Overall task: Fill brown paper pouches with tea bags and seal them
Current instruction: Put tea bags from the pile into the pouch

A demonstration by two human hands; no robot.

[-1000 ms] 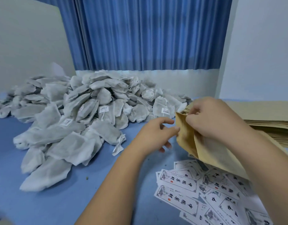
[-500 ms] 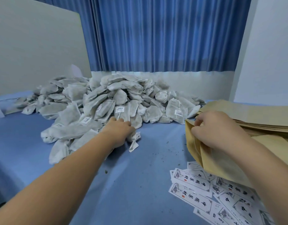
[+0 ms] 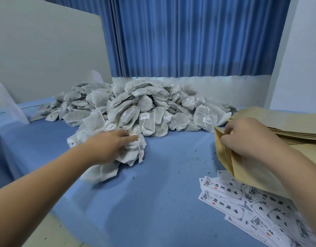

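On the blue counter (image 3: 162,175), your left hand (image 3: 116,145) lies nearly flat on the nearest tea bags (image 3: 134,154); your right hand (image 3: 250,138) pinches the brown pouch (image 3: 243,166) at its mouth. Risk: tangled strings (image 3: 139,149) drag extras; the mouth may close.

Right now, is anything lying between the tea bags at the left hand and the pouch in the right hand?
Nothing visible does. Only blue cloth with loose crumbs lies between the tea bags under the left hand and the pouch the right hand pinches.
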